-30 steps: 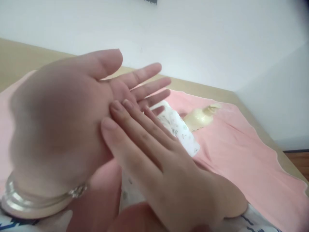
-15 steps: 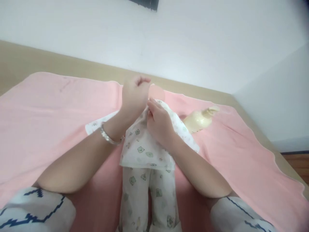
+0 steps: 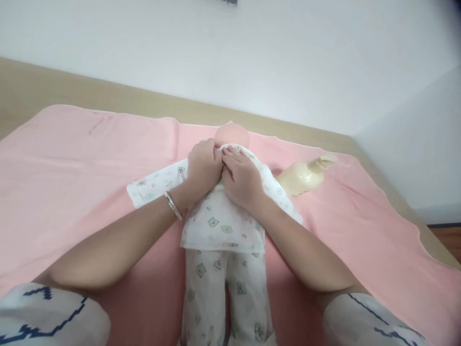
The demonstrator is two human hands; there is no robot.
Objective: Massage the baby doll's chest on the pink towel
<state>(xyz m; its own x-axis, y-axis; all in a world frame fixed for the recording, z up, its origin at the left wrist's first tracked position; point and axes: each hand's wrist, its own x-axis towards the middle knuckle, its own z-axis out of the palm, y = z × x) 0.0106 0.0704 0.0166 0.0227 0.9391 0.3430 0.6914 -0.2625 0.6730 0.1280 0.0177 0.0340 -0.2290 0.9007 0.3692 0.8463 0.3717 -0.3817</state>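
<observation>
A doll (image 3: pixel 233 135) with a smooth pinkish head lies stretched out before me, dressed in a white printed shirt (image 3: pixel 223 235) and matching trousers (image 3: pixel 205 298). Both my hands meet at the shirt's neckline, just below the head. My left hand (image 3: pixel 206 163), with a silver bangle on its wrist, has its fingers curled in on the collar cloth. Against it, my right hand (image 3: pixel 243 178) pinches the shirt front, thumb below and fingers bent over the top. The fastening between the fingertips is hidden. One sleeve (image 3: pixel 156 184) extends to the left; the other slopes down to the right.
A pink blanket (image 3: pixel 90 158) with wavy edges lies under the doll on a wooden surface (image 3: pixel 144 103). A cream pump bottle (image 3: pixel 304 178) lies tilted beside the right sleeve. Behind stands a white wall (image 3: pixel 180 48).
My left hand has come down from its raised position over the collar and now rests against the shirt beside my right hand. More of the doll's head and left sleeve shows.
</observation>
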